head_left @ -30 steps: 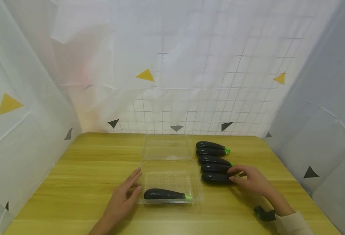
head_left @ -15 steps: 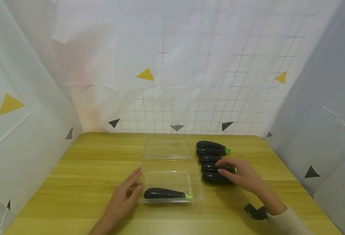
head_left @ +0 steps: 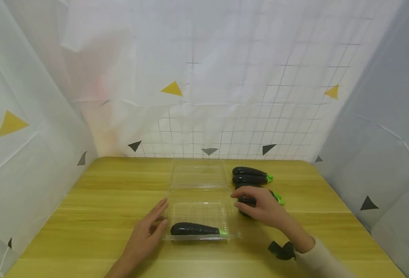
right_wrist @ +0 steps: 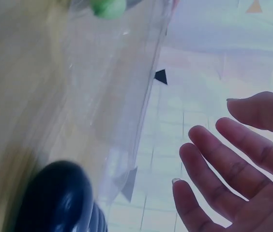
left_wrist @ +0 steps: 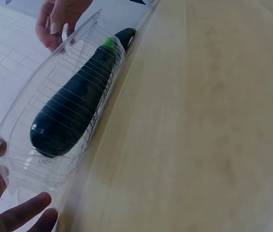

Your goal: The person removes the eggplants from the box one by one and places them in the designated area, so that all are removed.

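Observation:
An eggplant with a green stem lies along the near side of a clear plastic clamshell box, whose lid is folded back. My left hand rests at the box's left edge, its fingers extended; in the left wrist view, its fingers touch the near end. Between the box and the row of eggplants, my right hand hovers with fingers apart and nothing held. It partly hides the nearer eggplants. The right wrist view shows a rounded eggplant end near the loosely spread fingers.
The wooden table extends to both sides of the box. White sheets with yellow and dark triangles enclose it at the back and sides. A dark device sits at my right wrist.
My right hand has moved left from the stem ends of the eggplants, across their bodies toward the box. The left hand, box and eggplants have stayed put.

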`<state>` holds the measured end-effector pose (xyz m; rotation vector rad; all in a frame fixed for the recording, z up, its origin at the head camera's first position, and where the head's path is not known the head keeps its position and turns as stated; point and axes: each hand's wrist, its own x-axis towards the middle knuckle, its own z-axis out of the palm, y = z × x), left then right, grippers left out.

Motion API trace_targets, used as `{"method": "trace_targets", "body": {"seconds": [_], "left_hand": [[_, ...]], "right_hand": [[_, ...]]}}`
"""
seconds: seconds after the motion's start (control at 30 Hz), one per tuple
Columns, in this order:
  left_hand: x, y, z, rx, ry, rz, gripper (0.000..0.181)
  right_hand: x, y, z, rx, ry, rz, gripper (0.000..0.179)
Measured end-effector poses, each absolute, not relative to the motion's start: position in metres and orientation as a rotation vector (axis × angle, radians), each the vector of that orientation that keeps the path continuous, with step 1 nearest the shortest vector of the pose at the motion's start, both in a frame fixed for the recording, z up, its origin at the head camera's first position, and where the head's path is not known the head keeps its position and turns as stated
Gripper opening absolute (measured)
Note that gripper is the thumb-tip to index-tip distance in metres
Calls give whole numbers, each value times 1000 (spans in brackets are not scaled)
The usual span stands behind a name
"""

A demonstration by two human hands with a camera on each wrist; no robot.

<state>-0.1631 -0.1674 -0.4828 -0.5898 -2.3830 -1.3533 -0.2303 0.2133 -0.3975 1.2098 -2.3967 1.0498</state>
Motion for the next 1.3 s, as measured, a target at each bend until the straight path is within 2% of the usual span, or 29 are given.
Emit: {"method": "trace_targets", "body": {"seconds": [0.4, 1.3], "left_hand": [[-162, -166, -481, -589, -2371, -1363, 53], [-165, -167, -484, -621, -2364, -1333, 53]], "right_hand": [[-231, 180, -400, 1287, -2461, 1131, 21], [-230, 129, -423, 1510, -2687, 1217, 28]]}}
